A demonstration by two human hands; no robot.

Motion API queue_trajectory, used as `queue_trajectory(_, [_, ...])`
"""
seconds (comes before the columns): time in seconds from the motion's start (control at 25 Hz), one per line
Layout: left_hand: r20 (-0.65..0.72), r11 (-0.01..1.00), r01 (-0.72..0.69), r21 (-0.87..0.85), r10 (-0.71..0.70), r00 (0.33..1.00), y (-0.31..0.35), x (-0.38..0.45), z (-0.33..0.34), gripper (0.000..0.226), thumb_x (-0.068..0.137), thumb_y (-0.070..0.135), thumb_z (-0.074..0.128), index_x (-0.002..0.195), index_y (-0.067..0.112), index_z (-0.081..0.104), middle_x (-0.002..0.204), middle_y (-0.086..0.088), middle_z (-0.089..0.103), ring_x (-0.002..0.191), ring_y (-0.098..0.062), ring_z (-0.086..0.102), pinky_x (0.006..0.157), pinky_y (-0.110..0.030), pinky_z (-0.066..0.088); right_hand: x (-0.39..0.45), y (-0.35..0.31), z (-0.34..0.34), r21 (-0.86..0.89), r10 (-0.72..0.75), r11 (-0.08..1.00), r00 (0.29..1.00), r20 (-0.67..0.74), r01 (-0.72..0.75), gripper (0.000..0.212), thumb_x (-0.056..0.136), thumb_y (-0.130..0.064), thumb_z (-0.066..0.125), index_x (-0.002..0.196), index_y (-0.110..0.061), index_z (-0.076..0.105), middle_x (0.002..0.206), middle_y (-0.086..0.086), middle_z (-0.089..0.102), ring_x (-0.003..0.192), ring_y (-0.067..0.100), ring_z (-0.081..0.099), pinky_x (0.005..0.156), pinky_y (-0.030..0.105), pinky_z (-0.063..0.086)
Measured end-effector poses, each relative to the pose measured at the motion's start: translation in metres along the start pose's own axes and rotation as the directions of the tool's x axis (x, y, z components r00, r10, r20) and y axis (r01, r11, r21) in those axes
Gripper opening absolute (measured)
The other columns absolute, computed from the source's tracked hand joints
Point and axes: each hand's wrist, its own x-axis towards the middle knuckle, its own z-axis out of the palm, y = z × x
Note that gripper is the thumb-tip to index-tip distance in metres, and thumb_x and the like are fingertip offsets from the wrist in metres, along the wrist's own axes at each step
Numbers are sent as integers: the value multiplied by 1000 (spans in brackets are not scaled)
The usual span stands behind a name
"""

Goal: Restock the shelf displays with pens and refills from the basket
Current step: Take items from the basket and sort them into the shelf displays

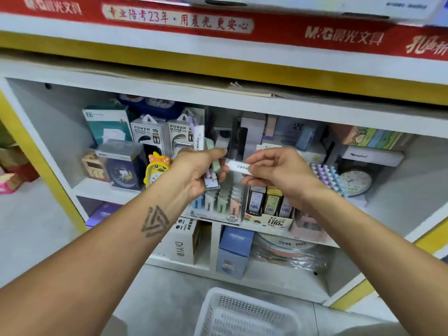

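Several slim packs are in my hands at once, so I judge the restocking to be partway through, not near its end. My left hand (194, 169) is curled round a small bunch of packs (210, 175), pastel green and lilac with a white one sticking up toward twelve o'clock; they look like refill or lead packs, though the print is too blurred to read. My right hand (274, 169) pinches one white pack (238, 166) by its end, holding it level, its free end pointing at nine o'clock toward the left hand. The two hands are near each other, and I cannot tell whether the white pack touches the bunch.

Just below both hands, at six o'clock, sits the display tray (218, 204) of pastel packs in rows, already fairly full, with the darker lead boxes (266, 202) beside it at three o'clock. That tray seems the likely home for what I hold, but nothing I grip is in it yet.

Down at six o'clock near the frame's bottom edge is the white basket (244, 314). Only its rim and part of its slatted walls and floor show, and I see no stock in that part, so the packs in my hands may be among the last.
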Motion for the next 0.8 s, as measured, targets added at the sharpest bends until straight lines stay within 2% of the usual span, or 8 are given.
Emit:
queue_trajectory(0.12, [-12,997,-3,74,3,1000,5,-1,-8,28,83,0,73,107,-7,61,75,-22,67,45,-20,57,41,-24,50,6,1,7,75,1,997,1000,15,-2,17,89,7,68,105,3,68,88,20,76,81,31,77,63,23,60])
queue_trajectory(0.2, [-1,998,-3,70,3,1000,9,-2,-12,31,83,0,73,110,-7,61,74,-23,68,45,-20,58,41,-24,49,9,-1,13,-58,-44,997,998,35,46,19,87,4,72,105,-2,70,86,13,77,82,25,76,68,27,60])
queue_trajectory(0.32, [-10,993,-66,97,67,998,11,-2,-14,38,78,-1,78,109,-5,57,71,-24,69,45,-23,58,43,-27,50,17,-4,26,-317,-114,934,980,165,162,36,83,-5,79,114,-18,68,84,4,77,83,16,73,86,30,56])
queue_trajectory(0.4, [-5,988,-83,128,84,996,10,-2,-14,38,76,1,80,105,-4,56,63,-21,68,42,-23,58,42,-27,48,25,-7,33,-434,-150,868,960,237,243,45,82,-12,81,119,-28,61,78,0,73,74,13,67,78,30,53])
queue_trajectory(0.48, [1,991,-74,110,75,997,9,-1,-17,40,78,3,80,109,-5,56,64,-19,67,42,-22,57,41,-26,47,35,-8,34,-579,-224,757,953,205,302,37,85,-16,78,112,-35,61,79,-6,67,72,9,64,69,25,52])
queue_trajectory(0.56, [19,996,-40,79,38,999,12,3,-24,34,81,7,78,107,-2,58,64,-16,65,43,-20,57,41,-24,46,45,-6,27,-684,-309,668,945,103,293,22,91,-16,71,106,-31,63,88,-4,69,76,11,70,74,31,58])
queue_trajectory(0.68, [57,999,23,36,-25,998,17,8,-37,22,86,13,74,98,6,58,61,-11,59,44,-18,55,40,-21,44,54,0,17,-707,-312,663,949,39,247,5,95,-18,63,95,-23,66,84,1,72,73,14,73,79,43,61])
queue_trajectory(0.8, [83,996,74,47,-78,993,18,10,-44,21,88,24,71,94,9,57,66,-10,58,50,-19,55,41,-22,44,60,3,10,-847,-303,494,952,42,195,6,92,-27,69,89,-28,73,85,-7,71,83,17,67,81,37,57])
